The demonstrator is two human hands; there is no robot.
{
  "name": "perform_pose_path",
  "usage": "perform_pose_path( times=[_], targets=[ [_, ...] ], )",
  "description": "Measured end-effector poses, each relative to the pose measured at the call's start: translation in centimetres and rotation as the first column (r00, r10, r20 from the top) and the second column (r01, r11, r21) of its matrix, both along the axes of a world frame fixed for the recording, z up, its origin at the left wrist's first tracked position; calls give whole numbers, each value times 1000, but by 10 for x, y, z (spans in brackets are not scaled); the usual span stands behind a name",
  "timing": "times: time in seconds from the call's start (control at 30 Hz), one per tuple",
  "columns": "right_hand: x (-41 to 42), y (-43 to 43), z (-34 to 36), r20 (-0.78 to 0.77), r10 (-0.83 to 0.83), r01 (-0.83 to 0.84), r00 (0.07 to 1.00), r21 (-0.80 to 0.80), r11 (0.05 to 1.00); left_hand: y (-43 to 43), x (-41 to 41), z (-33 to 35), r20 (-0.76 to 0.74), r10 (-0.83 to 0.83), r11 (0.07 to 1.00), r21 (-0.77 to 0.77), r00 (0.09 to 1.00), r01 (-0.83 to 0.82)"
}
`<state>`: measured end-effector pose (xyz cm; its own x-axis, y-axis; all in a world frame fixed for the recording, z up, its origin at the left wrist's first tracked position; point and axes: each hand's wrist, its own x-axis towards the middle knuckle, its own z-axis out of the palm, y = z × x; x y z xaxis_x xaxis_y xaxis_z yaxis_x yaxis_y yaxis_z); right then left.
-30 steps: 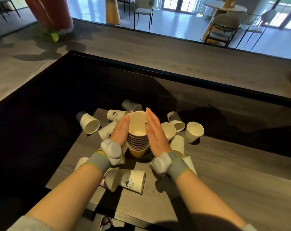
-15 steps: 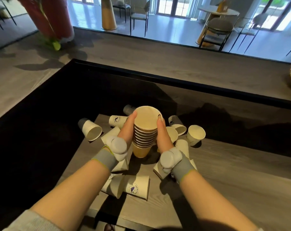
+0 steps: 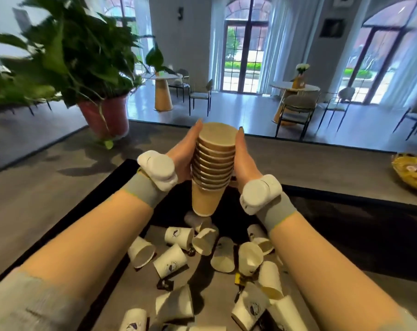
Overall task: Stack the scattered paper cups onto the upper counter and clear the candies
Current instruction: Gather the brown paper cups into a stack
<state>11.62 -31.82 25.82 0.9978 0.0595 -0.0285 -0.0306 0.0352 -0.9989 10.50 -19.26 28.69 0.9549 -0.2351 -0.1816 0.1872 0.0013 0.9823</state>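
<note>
Stack of brown paper cups point(image 3: 213, 163) held in the air between a person's left hand point(image 3: 182, 155) and right hand point(image 3: 244, 158). Both palms press flat against its sides, fingers straight. The stack is just short of the grey upper counter point(image 3: 310, 163) and has not yet been set down there. On the near lower surface point(image 3: 210, 290), more than a dozen white cups point(image 3: 171, 259) lie tipped and scattered, with a few small wrapped candies point(image 3: 238, 279) among them. A gold basket point(image 3: 410, 173) sits at the far right of the upper counter, a potted plant point(image 3: 102, 115) at its far left. The job looks to be at an early stage: one stack gathered, the white cups and candies all still to clear.
</note>
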Motion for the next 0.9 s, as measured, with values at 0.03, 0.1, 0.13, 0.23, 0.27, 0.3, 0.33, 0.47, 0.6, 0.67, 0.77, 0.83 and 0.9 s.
perform_pose_path(
  times=[0.03, 0.1, 0.13, 0.23, 0.27, 0.3, 0.33, 0.47, 0.6, 0.67, 0.77, 0.83, 0.9],
  targets=[
    [8, 6, 12, 2, -7, 7, 1000, 1, 1000, 5, 7, 11, 0, -1, 1000, -2, 1000, 1],
    [23, 15, 29, 12, 11, -10, 1000, -3, 1000, 14, 16, 28, -38, -33, 999, -22, 999, 32],
    [31, 21, 37, 30, 28, -28, 999, 1, 1000, 20, 22, 37, -36, -48, 998, -34, 998, 47],
    [49, 38, 58, 58, 75, -77, 995, 26, 997, 38, 41, 56, 22, 32, 999, 17, 999, -32],
    [51, 41, 62, 66, 88, -90, 994, 32, 995, 41, 46, 58, 30, 46, 998, 36, 999, -47],
    [58, 50, 67, 81, 92, -94, 992, 14, 996, 48, 54, 63, 34, 53, 998, 38, 998, -54],
    [63, 57, 71, 95, 95, -96, 991, 7, 995, 56, 62, 65, 34, 53, 998, 20, 998, -54],
    [85, 81, 87, 128, 35, -33, 991, -21, 999, 80, 85, 74, 74, 78, 996, -41, 994, -75],
    [124, 120, 73, 141, -1, 1, 990, -3, 1000, 99, 110, 69, 113, 217, 974, -91, 969, -208],
    [159, 134, 56, 114, -4, 0, 994, 36, 999, 106, 122, 62, 162, 248, 964, -144, 955, -225],
    [197, 151, 34, 87, 2, -2, 996, 2, 1000, 114, 132, 58, 205, 331, 936, -197, 921, -293],
    [220, 156, 21, 59, 8, -9, 998, 9, 1000, 120, 142, 54, 209, 348, 933, -170, 914, -317],
    [252, 157, 10, 54, 9, -9, 998, -12, 1000, 127, 154, 50, 180, 323, 946, -103, 929, -308]
  ],
)
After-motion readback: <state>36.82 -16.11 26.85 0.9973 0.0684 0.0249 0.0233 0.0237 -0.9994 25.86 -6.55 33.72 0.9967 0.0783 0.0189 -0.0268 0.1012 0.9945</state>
